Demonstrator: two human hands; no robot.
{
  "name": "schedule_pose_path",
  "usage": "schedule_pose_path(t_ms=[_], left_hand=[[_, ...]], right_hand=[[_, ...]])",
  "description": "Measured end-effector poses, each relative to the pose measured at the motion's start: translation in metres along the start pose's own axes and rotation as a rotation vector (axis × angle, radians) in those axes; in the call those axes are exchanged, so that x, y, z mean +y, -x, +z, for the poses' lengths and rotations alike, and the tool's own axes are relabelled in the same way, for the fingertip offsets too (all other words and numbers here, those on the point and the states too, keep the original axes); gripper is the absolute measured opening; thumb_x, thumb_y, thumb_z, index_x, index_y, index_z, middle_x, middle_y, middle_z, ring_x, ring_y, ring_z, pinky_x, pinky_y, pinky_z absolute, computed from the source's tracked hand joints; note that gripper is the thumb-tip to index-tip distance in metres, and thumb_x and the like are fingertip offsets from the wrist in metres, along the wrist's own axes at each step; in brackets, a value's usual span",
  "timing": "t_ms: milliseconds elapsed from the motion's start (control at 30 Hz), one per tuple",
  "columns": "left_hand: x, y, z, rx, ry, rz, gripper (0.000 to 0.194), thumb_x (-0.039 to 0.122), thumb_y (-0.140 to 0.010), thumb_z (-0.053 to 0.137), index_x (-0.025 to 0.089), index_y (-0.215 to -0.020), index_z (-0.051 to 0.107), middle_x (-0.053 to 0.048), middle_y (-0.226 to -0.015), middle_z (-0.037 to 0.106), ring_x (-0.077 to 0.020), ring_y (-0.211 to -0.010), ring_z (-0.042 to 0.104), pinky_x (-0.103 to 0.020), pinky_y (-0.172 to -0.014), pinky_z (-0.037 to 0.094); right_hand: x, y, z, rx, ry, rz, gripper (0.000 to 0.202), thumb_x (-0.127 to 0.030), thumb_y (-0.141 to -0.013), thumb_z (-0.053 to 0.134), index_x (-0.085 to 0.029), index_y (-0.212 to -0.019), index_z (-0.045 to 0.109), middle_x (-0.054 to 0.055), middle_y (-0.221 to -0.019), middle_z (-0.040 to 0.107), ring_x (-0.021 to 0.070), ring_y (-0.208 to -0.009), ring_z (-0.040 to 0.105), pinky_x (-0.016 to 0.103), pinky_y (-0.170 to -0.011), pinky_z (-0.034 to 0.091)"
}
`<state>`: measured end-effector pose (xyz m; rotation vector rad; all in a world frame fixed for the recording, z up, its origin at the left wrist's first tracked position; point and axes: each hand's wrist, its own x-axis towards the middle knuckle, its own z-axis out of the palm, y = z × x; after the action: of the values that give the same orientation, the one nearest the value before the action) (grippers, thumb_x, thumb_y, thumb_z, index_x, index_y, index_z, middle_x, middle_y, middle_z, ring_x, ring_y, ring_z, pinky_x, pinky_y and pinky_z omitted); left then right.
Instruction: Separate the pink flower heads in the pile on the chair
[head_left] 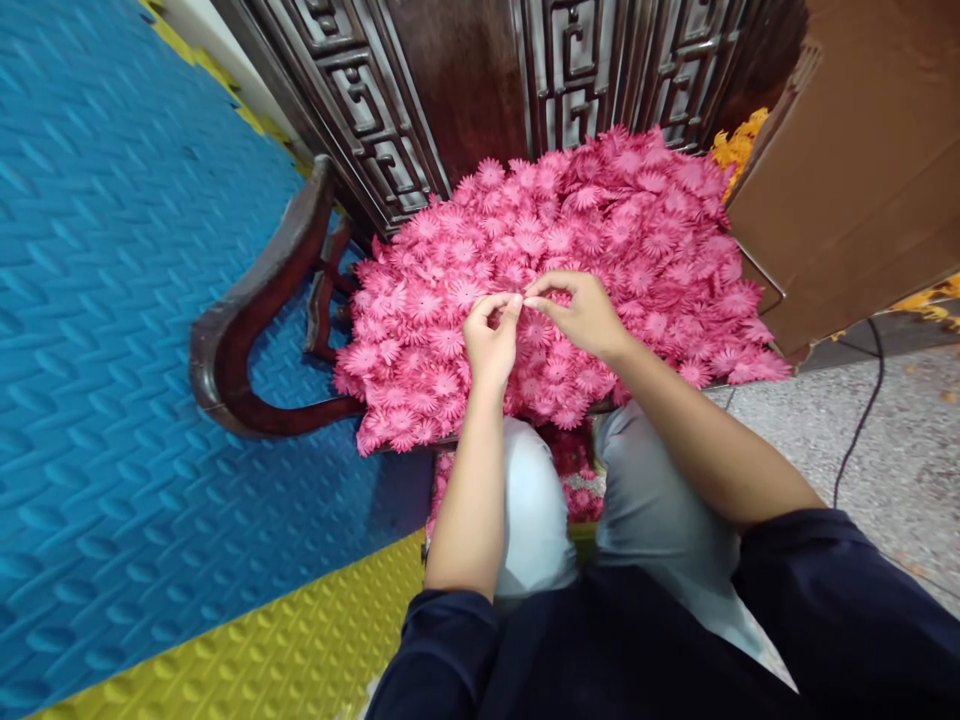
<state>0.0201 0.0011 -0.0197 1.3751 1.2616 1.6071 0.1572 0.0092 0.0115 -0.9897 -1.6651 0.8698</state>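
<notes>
My left hand (492, 338) and my right hand (574, 312) meet fingertip to fingertip, thumb and forefinger pinched on each. Whatever sits between the fingertips is too small to make out. Right below and around both hands spreads a thick heap of pink artificial flower heads (427, 300), piled on a dark wooden seat with a carved back. The heap fills the seat from the armrest side across to the cardboard on the right.
To the left curves a dark wooden armrest (247, 400) over blue and yellow floor mats (112, 300). A cardboard box (855, 170) stands at the right, with orange flowers (742, 145) beside it. A black cable (862, 410) lies on the speckled floor.
</notes>
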Motion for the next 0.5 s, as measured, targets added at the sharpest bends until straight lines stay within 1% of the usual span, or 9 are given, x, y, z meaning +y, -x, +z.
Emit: schedule_pose_path(t_ms=[167,233,367,433,500], left_hand=[[0.0,0.001,0.001,-0.007,-0.087,0.054,0.018,0.033,-0.082,0.059,0.017,-0.074,0.06,-0.002,-0.077,0.057,-0.012,-0.075,0.054,-0.024,-0.076,0.044],[0.001,0.002,0.002,0.023,-0.107,0.069,0.019,0.034,-0.084,0.055,0.018,-0.074,0.056,-0.002,-0.076,0.055,-0.0127,-0.076,0.052,-0.025,-0.076,0.043],[0.007,0.006,0.004,0.199,-0.094,0.111,0.019,0.035,-0.088,0.047,0.019,-0.078,0.047,-0.002,-0.078,0.049,-0.0129,-0.076,0.049,-0.025,-0.078,0.041],[0.013,0.01,0.005,0.282,-0.077,0.146,0.017,0.034,-0.089,0.045,0.019,-0.08,0.045,-0.001,-0.079,0.045,-0.0122,-0.076,0.046,-0.025,-0.077,0.041],[0.019,0.013,0.005,0.362,-0.086,0.172,0.016,0.033,-0.091,0.042,0.02,-0.082,0.043,-0.001,-0.08,0.043,-0.0117,-0.075,0.044,-0.024,-0.077,0.041]], right_hand=[[-0.002,0.0,-0.001,-0.024,-0.019,0.018,0.009,-0.026,-0.076,0.065,-0.018,-0.072,0.068,0.002,-0.08,0.071,0.0151,-0.078,0.061,0.031,-0.082,0.047],[-0.003,0.0,0.001,-0.012,-0.063,0.041,0.008,-0.025,-0.074,0.065,-0.018,-0.071,0.067,0.001,-0.077,0.07,0.0136,-0.075,0.06,0.03,-0.079,0.047],[-0.005,-0.002,0.005,0.052,-0.296,0.138,0.011,-0.027,-0.069,0.068,-0.018,-0.067,0.063,0.0,-0.072,0.065,0.0117,-0.073,0.059,0.028,-0.079,0.047],[-0.008,-0.002,0.007,0.063,-0.417,0.198,0.011,-0.027,-0.067,0.069,-0.018,-0.066,0.062,-0.001,-0.071,0.064,0.0111,-0.071,0.059,0.028,-0.079,0.048],[-0.012,-0.001,0.011,0.06,-0.484,0.239,0.01,-0.027,-0.067,0.069,-0.018,-0.068,0.062,-0.001,-0.071,0.064,0.0104,-0.07,0.059,0.028,-0.079,0.048]])
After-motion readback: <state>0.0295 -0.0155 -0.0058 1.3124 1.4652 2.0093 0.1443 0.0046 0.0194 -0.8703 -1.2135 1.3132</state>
